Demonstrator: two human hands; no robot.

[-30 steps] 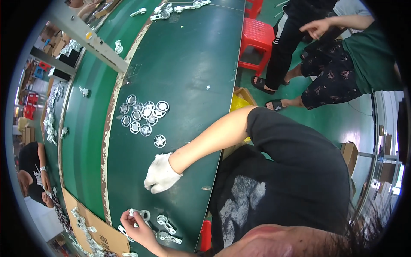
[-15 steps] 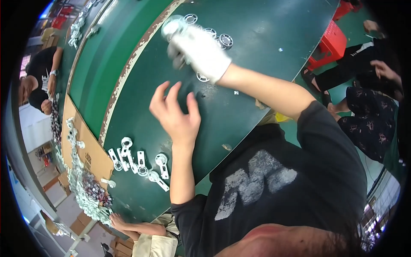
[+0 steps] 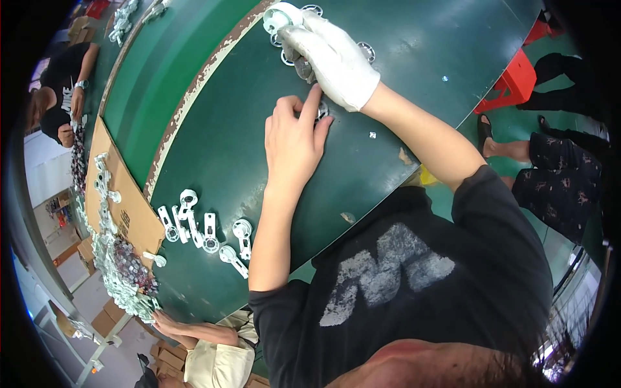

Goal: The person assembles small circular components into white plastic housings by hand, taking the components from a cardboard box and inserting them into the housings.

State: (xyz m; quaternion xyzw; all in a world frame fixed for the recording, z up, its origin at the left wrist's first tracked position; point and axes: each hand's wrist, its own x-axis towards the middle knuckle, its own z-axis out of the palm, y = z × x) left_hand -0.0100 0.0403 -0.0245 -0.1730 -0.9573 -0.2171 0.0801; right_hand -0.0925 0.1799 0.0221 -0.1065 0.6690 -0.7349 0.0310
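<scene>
My right hand (image 3: 336, 68), in a white glove with grey fingertips, is closed on a white round cup-shaped plastic part (image 3: 279, 16) at the far side of the table. Several ring-shaped parts lie around this hand, among them a spoked ring (image 3: 367, 51) beside the glove. Bare and palm down, my left hand (image 3: 292, 141) is just below the glove, its index finger stretched forward and its thumb apart. Between that finger and thumb a small pale ring (image 3: 322, 110) lies on the table, partly hidden. Whether the fingers press on it I cannot tell.
White long-handled parts (image 3: 208, 231) lie left of my left forearm on the green table (image 3: 388, 97). Cardboard (image 3: 123, 204) and a heap of small parts (image 3: 119, 278) are farther left. Co-workers sit at the left and lower left. A red stool (image 3: 517, 81) stands at the right.
My left hand has moved right and forward to the small ring, its index finger stretching out. My right hand still holds the round part, now less blurred. The whole view has shifted slightly.
</scene>
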